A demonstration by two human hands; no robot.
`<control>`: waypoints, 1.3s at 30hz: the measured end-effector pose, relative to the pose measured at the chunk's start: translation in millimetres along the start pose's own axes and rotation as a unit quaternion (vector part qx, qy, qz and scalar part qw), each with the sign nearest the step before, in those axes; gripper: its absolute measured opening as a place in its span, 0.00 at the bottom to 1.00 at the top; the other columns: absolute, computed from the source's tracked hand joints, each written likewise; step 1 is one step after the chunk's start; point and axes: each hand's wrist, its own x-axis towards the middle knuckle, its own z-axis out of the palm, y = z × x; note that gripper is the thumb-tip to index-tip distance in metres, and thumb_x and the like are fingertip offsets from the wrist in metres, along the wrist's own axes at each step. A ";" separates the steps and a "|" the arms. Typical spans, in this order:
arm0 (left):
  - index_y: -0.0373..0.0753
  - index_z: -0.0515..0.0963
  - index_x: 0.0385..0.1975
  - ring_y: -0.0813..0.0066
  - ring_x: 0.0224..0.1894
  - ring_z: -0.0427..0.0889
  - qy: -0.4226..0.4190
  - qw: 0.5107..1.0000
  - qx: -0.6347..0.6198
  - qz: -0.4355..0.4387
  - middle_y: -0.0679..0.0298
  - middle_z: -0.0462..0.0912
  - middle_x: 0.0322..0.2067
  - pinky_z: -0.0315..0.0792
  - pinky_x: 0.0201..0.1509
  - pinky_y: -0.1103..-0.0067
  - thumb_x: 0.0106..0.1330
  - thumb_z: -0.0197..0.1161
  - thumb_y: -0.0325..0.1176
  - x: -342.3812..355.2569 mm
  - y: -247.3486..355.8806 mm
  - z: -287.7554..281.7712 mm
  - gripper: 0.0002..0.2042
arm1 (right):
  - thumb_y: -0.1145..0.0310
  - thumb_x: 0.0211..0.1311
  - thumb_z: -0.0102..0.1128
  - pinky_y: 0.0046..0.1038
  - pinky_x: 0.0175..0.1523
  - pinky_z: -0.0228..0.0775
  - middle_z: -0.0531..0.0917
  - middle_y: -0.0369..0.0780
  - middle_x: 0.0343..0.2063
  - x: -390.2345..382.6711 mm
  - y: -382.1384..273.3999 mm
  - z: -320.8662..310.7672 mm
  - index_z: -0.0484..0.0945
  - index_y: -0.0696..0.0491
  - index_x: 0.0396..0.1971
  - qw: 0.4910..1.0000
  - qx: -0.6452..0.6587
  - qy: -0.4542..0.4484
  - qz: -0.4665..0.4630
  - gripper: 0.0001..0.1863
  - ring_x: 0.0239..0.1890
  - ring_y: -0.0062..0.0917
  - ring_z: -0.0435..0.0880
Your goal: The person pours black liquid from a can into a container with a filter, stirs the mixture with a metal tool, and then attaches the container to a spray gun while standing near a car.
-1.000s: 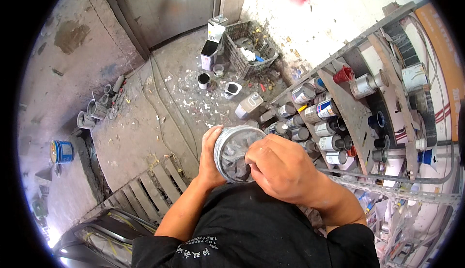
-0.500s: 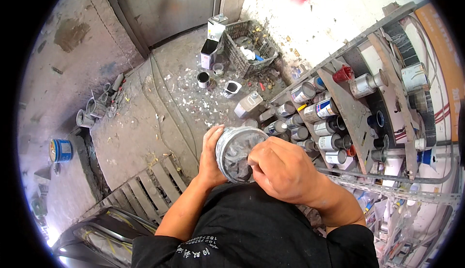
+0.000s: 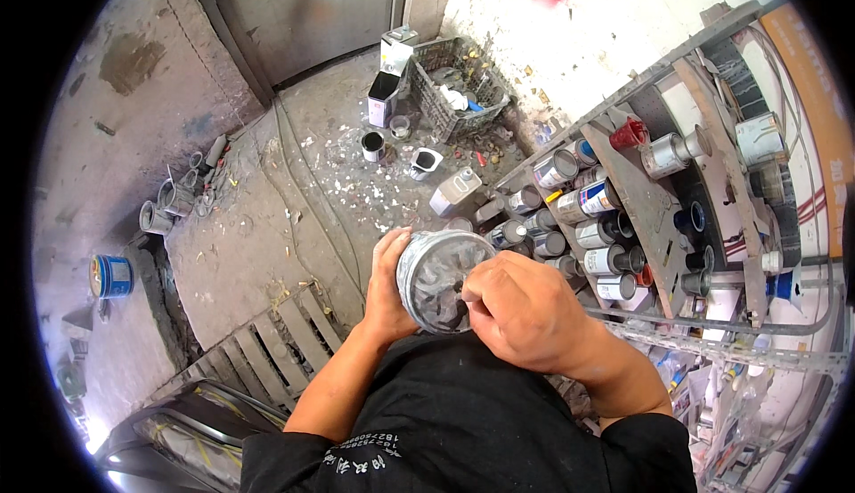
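A round paint can [image 3: 443, 238], smeared grey round its rim and inside, is held at waist height in front of my black shirt. My left hand [image 3: 389, 286] wraps round the can's left side, fingers along the outer wall. Over the can's right edge, my right hand [image 3: 524, 313] is closed in a pinch, knuckles up. A small dark bit shows at its fingertips inside the can, but what they grip is mostly hidden by the hand. Grey streaks and darker patches cover the can's inside.
Shelves [image 3: 646, 212] crowded with paint cans stand to the right. On the littered floor ahead are a plastic crate [image 3: 456, 125], a square tin [image 3: 383, 101], open cans and a jug [image 3: 455, 193]. A slatted pallet [image 3: 276, 350] lies at left, with a blue tin [image 3: 111, 277] beyond.
My right hand has shifted slightly at the can's rim, and a dark bit now shows by its fingertips. My left hand keeps its hold on the can.
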 end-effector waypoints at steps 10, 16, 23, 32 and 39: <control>0.36 0.58 0.64 0.53 0.63 0.66 0.012 1.000 -0.017 0.006 0.51 0.66 0.60 0.61 0.66 0.64 0.37 0.82 0.41 -3.7 -4.2 2.3 0.51 | 0.78 0.50 0.58 0.33 0.32 0.71 0.77 0.43 0.26 -6.9 0.4 6.8 0.74 0.59 0.32 0.997 -0.046 0.033 -0.046 0.07 0.27 0.35 0.78; 0.36 0.57 0.64 0.50 0.62 0.66 0.006 1.000 -0.002 0.019 0.47 0.64 0.60 0.62 0.65 0.63 0.37 0.82 0.38 -1.5 1.7 0.4 0.51 | 0.77 0.49 0.59 0.34 0.32 0.72 0.77 0.43 0.26 -8.6 -3.8 4.7 0.74 0.59 0.32 1.000 -0.018 0.007 -0.010 0.09 0.27 0.36 0.78; 0.37 0.56 0.64 0.48 0.62 0.66 -0.005 1.000 0.000 0.018 0.45 0.63 0.60 0.63 0.65 0.63 0.38 0.81 0.37 -1.0 2.3 -1.0 0.51 | 0.78 0.46 0.61 0.35 0.32 0.72 0.76 0.42 0.26 -5.5 -1.1 5.9 0.75 0.59 0.34 0.999 -0.023 0.016 -0.020 0.12 0.28 0.38 0.78; 0.36 0.57 0.64 0.54 0.63 0.66 0.005 1.000 -0.016 0.013 0.51 0.64 0.61 0.61 0.67 0.65 0.36 0.83 0.38 -7.0 -1.3 3.0 0.52 | 0.78 0.45 0.61 0.36 0.34 0.72 0.77 0.43 0.27 -7.8 -3.4 7.4 0.74 0.58 0.34 1.000 -0.005 0.013 0.003 0.12 0.30 0.38 0.78; 0.35 0.57 0.64 0.54 0.63 0.66 0.002 1.000 -0.008 0.009 0.50 0.64 0.61 0.61 0.67 0.65 0.37 0.82 0.39 -5.5 -0.7 2.1 0.51 | 0.77 0.45 0.62 0.36 0.34 0.73 0.77 0.43 0.27 -8.8 -5.7 4.1 0.74 0.58 0.34 1.000 -0.006 -0.014 0.028 0.12 0.30 0.39 0.78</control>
